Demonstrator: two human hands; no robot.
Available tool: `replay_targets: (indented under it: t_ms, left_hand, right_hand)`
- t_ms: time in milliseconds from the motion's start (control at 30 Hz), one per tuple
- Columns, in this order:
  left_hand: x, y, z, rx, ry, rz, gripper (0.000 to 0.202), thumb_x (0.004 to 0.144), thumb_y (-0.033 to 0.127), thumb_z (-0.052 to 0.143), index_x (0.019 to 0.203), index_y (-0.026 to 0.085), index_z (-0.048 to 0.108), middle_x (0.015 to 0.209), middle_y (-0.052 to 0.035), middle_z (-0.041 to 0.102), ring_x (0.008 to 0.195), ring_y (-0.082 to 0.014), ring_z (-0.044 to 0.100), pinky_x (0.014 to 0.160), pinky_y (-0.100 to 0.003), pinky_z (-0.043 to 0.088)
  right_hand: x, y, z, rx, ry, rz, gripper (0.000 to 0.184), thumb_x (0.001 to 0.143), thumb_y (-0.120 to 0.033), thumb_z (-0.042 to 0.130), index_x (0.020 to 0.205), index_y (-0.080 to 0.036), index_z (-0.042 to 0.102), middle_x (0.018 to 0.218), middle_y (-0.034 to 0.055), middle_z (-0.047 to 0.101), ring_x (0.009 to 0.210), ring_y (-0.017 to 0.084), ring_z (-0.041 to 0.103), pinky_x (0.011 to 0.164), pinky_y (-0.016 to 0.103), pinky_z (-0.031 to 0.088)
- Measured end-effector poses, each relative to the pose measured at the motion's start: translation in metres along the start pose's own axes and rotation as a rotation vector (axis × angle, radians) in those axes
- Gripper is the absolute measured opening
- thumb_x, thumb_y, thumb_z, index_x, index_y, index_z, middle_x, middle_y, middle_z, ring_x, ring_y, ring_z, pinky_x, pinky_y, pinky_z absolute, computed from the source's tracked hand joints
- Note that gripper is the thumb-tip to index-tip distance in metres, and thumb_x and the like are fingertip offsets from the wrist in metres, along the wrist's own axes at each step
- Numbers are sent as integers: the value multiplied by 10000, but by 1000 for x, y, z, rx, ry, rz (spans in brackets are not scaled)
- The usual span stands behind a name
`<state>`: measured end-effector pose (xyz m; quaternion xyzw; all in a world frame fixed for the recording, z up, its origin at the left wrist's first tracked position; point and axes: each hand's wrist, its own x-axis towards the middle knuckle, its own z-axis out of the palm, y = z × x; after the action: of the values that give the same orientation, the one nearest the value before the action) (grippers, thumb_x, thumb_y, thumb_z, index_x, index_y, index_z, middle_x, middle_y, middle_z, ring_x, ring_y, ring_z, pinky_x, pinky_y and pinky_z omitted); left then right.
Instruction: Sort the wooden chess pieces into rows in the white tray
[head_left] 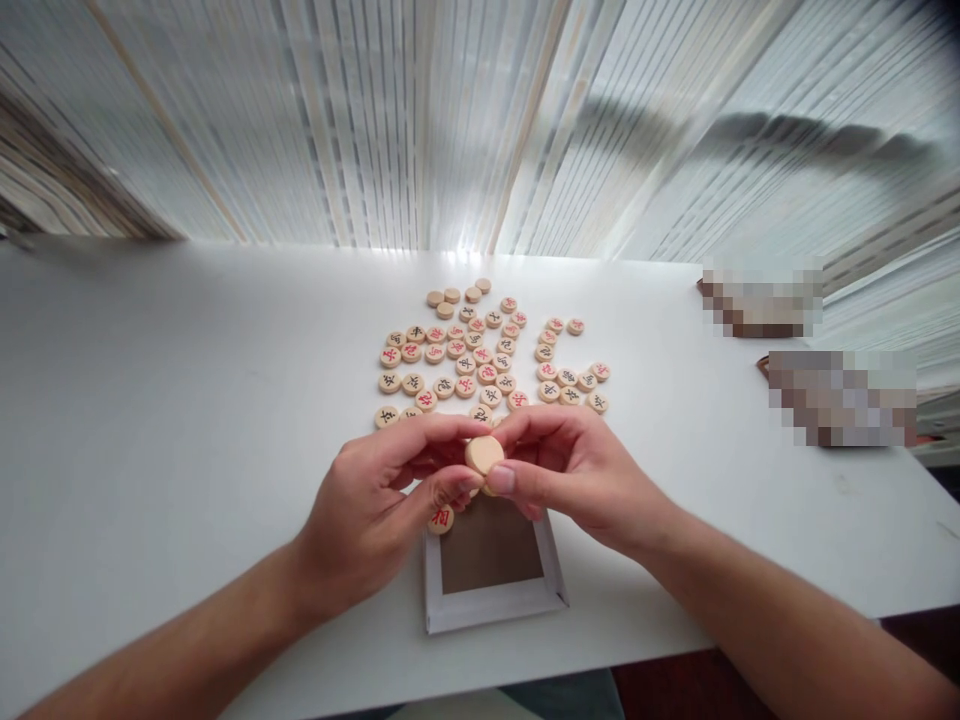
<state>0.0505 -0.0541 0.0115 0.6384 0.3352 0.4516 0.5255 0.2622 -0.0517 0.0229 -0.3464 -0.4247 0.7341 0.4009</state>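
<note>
Between the fingertips of both hands is a round wooden Chinese chess piece (484,455), its blank pale side toward me. My left hand (401,480) pinches it from the left, and my right hand (566,465) pinches it from the right. Just below it, another piece partly shows; whether it is also gripped I cannot tell. Under the hands lies a shallow white box (495,607) with a brown inside. A piece with a red character (441,518) is at its upper left edge, near my left hand. My hands hide the box's far part.
Beyond my hands, many chess pieces (465,363) with red or black characters are spread on the white table (187,400). Several blank-side-up pieces (451,296) sit at the back. Two blurred-out brown-edged objects (840,400) lie at the right. A striped curtain (420,120) hangs behind.
</note>
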Motion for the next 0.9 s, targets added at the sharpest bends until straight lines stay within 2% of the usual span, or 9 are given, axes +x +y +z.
replay_targets:
  t_ms: [267, 433, 633, 900]
  left_hand:
    - [1, 1, -5, 344, 46, 208, 201, 991, 222, 778, 1189, 224, 809, 1000, -42, 851, 832, -153, 784, 785, -226, 645]
    - [0, -2, -6, 436, 0, 327, 268, 1001, 185, 750, 1250, 272, 794, 1001, -41, 852, 835, -177, 793, 802, -265, 653]
    - [-3, 1, -2, 469, -55, 384, 359, 1003, 116, 713, 1317, 282, 769, 1065, -55, 860, 877, -194, 809, 842, -282, 660]
    - [0, 5, 0, 427, -27, 375, 347, 951, 104, 777, 1242, 290, 799, 982, -27, 845, 811, -171, 783, 752, -247, 637]
  right_hand:
    - [-3, -5, 10, -163, 3, -77, 161, 783, -255, 967, 853, -162, 855, 647, -5, 711, 532, 74, 601, 508, 138, 550]
    - [-6, -4, 9, -305, 50, -82, 282, 805, -394, 949, 792, -150, 808, 589, -2, 670, 500, 102, 605, 466, 176, 508]
    - [-9, -1, 6, -471, 97, -83, 376, 842, -480, 908, 744, -150, 757, 519, 7, 651, 456, 114, 589, 421, 188, 410]
    - [-12, -1, 7, -447, 86, -145, 280, 881, -409, 890, 808, -150, 813, 562, -2, 667, 457, 108, 608, 423, 181, 451]
